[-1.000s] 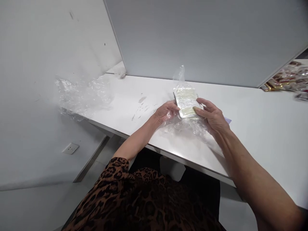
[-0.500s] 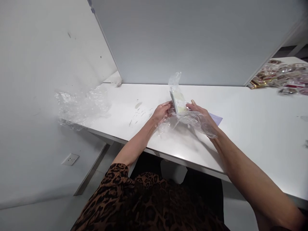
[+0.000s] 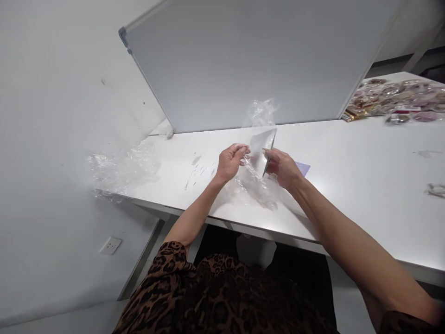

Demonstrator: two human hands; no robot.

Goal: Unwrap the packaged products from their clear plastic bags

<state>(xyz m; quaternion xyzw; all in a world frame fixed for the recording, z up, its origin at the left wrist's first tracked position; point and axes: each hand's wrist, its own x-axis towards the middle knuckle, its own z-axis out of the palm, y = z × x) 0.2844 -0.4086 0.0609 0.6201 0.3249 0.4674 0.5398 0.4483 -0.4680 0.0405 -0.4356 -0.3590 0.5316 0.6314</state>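
A thin flat box [image 3: 264, 143], its pale silvery side showing, tilts above the white table in front of me. My right hand [image 3: 282, 168] grips it by the right edge, thumb and fingers closed on it. Clear plastic film [image 3: 262, 113] rises behind the box, and more of it hangs below. With fingertips pinched together, my left hand [image 3: 230, 161] holds a gathered part of this film just left of the box. A flat purple piece [image 3: 303, 168] lies on the table, partly hidden behind my right hand.
Crumpled clear plastic [image 3: 123, 169] hangs over the table's left edge by the wall. A grey panel [image 3: 250, 65] stands along the back. Many wrapped packets [image 3: 396, 99] are piled at the far right. A small scrap [image 3: 436, 189] lies near the right side of the table [image 3: 354, 185].
The box has turned from its pale yellow labelled face to its silvery side. The film has slid off my right wrist, and my left hand has drawn slightly away from the box.
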